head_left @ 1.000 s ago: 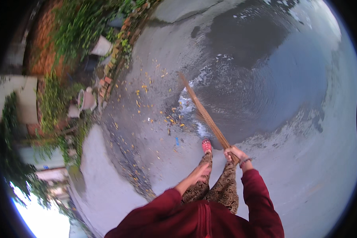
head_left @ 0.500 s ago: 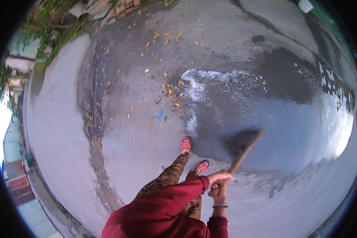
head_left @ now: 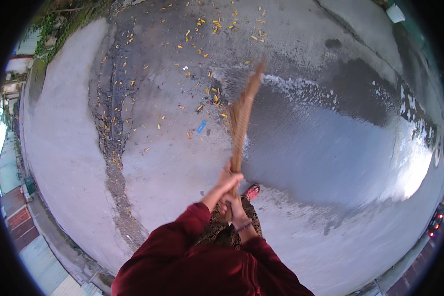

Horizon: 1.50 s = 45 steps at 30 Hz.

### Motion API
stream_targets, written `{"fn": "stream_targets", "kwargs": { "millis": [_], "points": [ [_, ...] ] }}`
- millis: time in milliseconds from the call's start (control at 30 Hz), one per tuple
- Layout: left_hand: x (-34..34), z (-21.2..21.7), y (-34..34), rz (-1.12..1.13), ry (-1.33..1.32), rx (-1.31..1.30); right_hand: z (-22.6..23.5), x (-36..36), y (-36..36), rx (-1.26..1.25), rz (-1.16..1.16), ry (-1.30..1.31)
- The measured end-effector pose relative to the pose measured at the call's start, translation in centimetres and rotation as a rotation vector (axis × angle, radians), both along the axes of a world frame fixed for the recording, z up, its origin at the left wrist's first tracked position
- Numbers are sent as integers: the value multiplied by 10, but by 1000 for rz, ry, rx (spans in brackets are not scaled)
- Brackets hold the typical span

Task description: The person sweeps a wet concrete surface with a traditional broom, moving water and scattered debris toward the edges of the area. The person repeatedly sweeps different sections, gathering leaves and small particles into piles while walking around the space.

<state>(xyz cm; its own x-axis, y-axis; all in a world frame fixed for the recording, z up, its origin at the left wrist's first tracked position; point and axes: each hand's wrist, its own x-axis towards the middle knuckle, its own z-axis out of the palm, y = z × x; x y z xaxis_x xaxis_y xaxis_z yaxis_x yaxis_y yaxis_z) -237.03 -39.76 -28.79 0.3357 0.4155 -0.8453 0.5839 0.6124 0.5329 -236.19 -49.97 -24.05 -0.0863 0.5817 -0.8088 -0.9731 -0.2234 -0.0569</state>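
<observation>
Broom (head_left: 245,111) of brown bristles stretches out ahead of both hands, its grip end close to the person's body and its bristle end farthest away, leaning a little to the right. The left hand (head_left: 228,180) is wrapped around the broom's handle on the side nearer the bristles; the right hand (head_left: 233,204) is clamped on the same handle just behind it, closer to the butt, so the two sit together with barely a gap. A bracelet (head_left: 243,226) circles the right wrist, behind the broom's grip. The bristles are blurred and spread into a fan along their left side; whether their tips touch the ground I cannot tell. Just right of the broom, a broad puddle (head_left: 325,158) covers the concrete ground (head_left: 167,153), and a line of white foam (head_left: 301,89) runs rightward from near the bristle end. Left of the bristles lie scattered yellow leaves (head_left: 215,97), and near them, also left of the broom, a small blue scrap (head_left: 201,127). Farther left of the broom runs a dark strip of rough ground (head_left: 116,106). A red sandal (head_left: 252,191) shows just right of the broom's handle, near the right hand.
</observation>
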Motion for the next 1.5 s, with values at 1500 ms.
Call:
{"fn": "stream_targets", "kwargs": {
  "millis": [1500],
  "points": [
    [299, -103, -93, 374, -144, -402, -110, 329, -85, -24, 402, -492]
  ]
}}
